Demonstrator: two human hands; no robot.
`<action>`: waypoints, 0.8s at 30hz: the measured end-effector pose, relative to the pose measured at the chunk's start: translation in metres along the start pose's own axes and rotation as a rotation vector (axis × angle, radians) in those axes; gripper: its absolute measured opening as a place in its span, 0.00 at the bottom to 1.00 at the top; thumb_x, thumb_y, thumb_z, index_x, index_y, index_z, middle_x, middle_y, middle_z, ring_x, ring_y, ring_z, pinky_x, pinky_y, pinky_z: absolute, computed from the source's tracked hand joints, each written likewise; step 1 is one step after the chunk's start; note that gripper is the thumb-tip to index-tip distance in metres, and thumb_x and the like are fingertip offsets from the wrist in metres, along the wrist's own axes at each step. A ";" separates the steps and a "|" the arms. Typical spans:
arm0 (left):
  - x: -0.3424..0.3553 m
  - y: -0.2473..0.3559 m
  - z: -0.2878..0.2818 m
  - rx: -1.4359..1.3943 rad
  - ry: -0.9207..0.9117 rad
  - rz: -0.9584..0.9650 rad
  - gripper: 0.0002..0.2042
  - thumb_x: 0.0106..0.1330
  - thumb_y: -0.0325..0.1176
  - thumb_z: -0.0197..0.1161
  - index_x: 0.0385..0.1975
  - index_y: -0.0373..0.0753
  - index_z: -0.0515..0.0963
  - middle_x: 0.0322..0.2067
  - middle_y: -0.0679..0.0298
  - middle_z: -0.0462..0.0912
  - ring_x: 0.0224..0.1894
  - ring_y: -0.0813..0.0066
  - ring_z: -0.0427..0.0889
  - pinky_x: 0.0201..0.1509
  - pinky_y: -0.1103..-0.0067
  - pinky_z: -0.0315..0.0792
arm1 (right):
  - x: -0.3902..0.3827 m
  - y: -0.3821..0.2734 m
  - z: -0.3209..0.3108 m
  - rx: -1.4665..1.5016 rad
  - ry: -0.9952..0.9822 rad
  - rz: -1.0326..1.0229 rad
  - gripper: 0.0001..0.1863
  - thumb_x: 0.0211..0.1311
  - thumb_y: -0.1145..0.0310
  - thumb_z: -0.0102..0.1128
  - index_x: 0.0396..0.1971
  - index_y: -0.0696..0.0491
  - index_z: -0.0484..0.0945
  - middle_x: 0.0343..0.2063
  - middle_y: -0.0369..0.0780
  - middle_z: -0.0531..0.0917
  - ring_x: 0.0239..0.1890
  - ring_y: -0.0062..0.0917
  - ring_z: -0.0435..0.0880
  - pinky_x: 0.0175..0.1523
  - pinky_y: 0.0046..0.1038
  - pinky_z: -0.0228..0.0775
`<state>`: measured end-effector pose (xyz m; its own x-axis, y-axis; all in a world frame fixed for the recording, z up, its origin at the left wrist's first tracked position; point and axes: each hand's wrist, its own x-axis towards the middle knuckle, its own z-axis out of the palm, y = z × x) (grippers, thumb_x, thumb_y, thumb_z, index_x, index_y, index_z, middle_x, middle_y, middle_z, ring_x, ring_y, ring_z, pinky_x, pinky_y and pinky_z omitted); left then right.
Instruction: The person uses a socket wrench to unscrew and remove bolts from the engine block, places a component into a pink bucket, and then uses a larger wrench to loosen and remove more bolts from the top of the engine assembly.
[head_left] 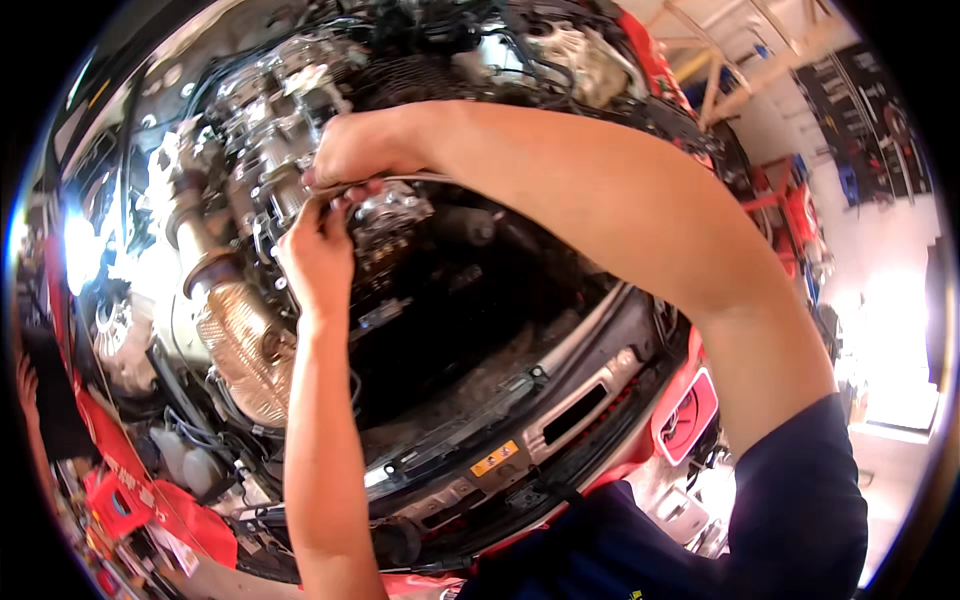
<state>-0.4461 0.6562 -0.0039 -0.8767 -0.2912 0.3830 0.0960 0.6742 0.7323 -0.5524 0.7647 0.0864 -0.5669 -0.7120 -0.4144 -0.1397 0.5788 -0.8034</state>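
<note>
Upper left of frame: left hand (318,262) and right hand (365,150), fingers curled, meet at a thin strand (425,178) by the engine (280,150), grips unclear; fine positioning seems in hand, next move likely calling for steadiness

Pale wall (872,232), 1 tool board (866,125), bright glare (900,350)

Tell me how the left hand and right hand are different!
The left hand is lower in the picture; the right hand is higher. The left hand's forearm points up from below, while the right hand's arm bends around from the right, its dark sleeve showing. Both are bare and close together at the engine.
</note>
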 end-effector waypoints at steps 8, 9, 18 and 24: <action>-0.007 -0.008 0.006 0.015 0.023 0.146 0.07 0.63 0.32 0.64 0.36 0.37 0.82 0.24 0.52 0.83 0.25 0.58 0.83 0.32 0.73 0.74 | -0.037 0.007 0.022 0.538 0.314 0.050 0.07 0.62 0.73 0.53 0.30 0.58 0.80 0.22 0.40 0.81 0.13 0.16 0.71 0.15 0.21 0.58; -0.006 -0.001 0.003 0.026 0.030 0.187 0.07 0.64 0.32 0.63 0.36 0.36 0.81 0.26 0.51 0.83 0.27 0.58 0.84 0.33 0.73 0.74 | -0.037 -0.005 0.019 0.499 0.372 -0.009 0.08 0.61 0.74 0.53 0.32 0.59 0.81 0.23 0.41 0.82 0.13 0.16 0.71 0.16 0.21 0.59; 0.003 -0.025 -0.005 -0.294 -0.081 -0.144 0.06 0.69 0.25 0.57 0.38 0.27 0.75 0.35 0.57 0.86 0.38 0.79 0.82 0.45 0.83 0.73 | -0.212 0.009 0.013 0.383 0.669 0.072 0.14 0.67 0.68 0.55 0.48 0.58 0.78 0.24 0.35 0.77 0.21 0.12 0.70 0.24 0.17 0.63; 0.005 -0.018 -0.004 -0.338 -0.207 -0.078 0.06 0.66 0.24 0.61 0.37 0.27 0.76 0.35 0.57 0.85 0.39 0.79 0.82 0.46 0.82 0.72 | -0.359 0.189 0.098 0.296 1.244 0.651 0.16 0.69 0.67 0.52 0.53 0.55 0.75 0.23 0.33 0.77 0.17 0.12 0.70 0.22 0.17 0.63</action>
<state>-0.4505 0.6397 -0.0130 -0.9606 -0.1664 0.2226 0.1449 0.3838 0.9120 -0.2960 1.0908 0.0417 -0.8137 0.5362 -0.2244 0.4996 0.4480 -0.7414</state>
